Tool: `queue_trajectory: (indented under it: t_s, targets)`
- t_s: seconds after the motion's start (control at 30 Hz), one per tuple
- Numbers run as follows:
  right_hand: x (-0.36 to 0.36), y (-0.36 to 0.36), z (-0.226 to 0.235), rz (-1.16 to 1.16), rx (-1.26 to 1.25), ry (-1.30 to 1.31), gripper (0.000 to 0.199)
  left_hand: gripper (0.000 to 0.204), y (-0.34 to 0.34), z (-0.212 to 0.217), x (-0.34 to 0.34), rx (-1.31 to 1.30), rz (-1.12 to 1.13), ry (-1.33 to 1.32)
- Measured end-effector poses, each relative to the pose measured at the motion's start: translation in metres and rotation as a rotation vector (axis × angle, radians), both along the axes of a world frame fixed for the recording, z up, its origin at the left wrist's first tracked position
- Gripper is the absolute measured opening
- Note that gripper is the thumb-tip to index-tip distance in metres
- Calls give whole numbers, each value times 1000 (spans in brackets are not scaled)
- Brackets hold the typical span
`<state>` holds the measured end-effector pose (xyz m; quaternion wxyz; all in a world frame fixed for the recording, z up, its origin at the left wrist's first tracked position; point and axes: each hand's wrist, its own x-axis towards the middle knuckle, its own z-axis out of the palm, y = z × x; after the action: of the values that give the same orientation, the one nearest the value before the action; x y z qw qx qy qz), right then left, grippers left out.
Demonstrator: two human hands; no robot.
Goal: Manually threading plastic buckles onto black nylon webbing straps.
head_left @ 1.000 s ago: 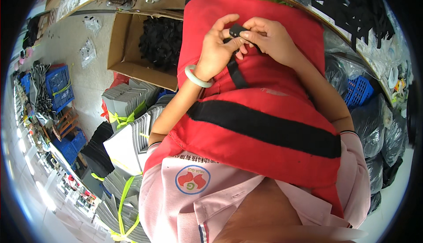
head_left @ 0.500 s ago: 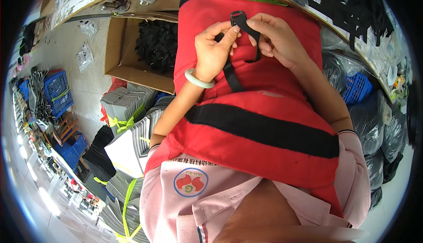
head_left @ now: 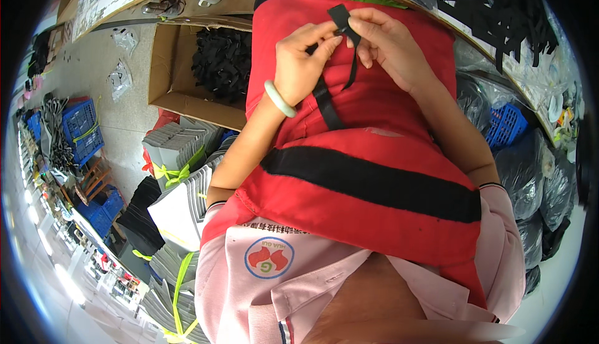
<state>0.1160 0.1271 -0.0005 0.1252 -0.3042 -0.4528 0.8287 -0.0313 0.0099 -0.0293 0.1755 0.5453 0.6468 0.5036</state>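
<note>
Over my red-covered lap, both hands pinch a black webbing strap (head_left: 339, 13). Its flat piece points up above my fingers, and a thin tail hangs down below my right hand. My left hand (head_left: 304, 57), wearing a pale green bangle (head_left: 280, 98) at the wrist, is closed with its thumb and forefinger meeting at the strap. My right hand (head_left: 394, 48) grips it between thumb and fingers from the other side. A small buckle between the fingertips is mostly hidden. Below my left hand, another length of black strap (head_left: 327, 108) runs down over the red apron (head_left: 362, 219).
On the left stands an open cardboard box (head_left: 199, 110) holding a heap of black strap pieces (head_left: 219, 63). Bundled grey sheets (head_left: 181, 141) lie nearer me. A table edge (head_left: 480, 48) with black straps (head_left: 499, 7) curves along the far right. Dark plastic bags (head_left: 521, 169) sit beside me.
The strap's flat piece now stands up above my fingers, where a black ring buckle showed before. My right hand has shifted slightly up and left; my left wrist has turned a little.
</note>
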Motion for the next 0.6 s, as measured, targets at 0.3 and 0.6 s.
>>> queue_trajectory:
  t_s: [0.3,0.6]
  targets:
    - [-1,-11,2,-183,914,125,16,21,8,15,3,-244,3,-1384]
    - [8,-5,20,81,406,-130,22,20,5,8,8,-90,157,-1209]
